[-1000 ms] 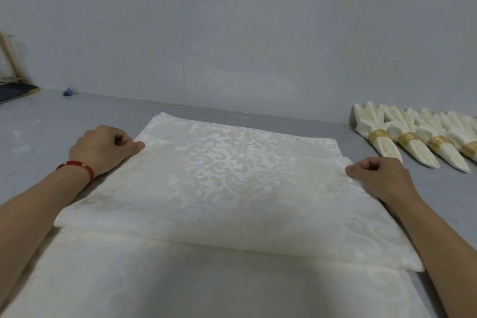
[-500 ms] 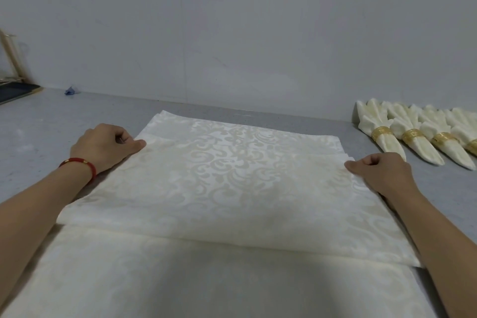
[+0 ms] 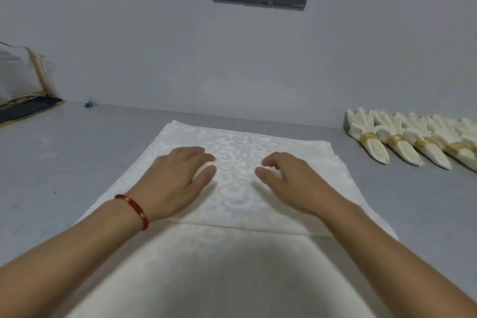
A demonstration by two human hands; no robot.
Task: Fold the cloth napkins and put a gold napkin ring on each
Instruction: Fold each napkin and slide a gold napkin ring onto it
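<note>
No writing is legible anywhere. The left hand and right hand lie palm-down on the folded napkin on the table, fingers loosely spread, gripping nothing. Ringed napkins lie at far right.

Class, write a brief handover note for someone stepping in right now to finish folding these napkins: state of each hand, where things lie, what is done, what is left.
Left hand: open, on the napkin, holding nothing.
Right hand: open, fingers loosely bent over the napkin, holding nothing.
The napkin in progress lies on the grey table, its upper layer folded over so a near edge crosses it.
Done: finished napkins, each in a gold ring, lined up at far right.
Left: finish folding this napkin and ring it. No loose ring is in view.
</note>
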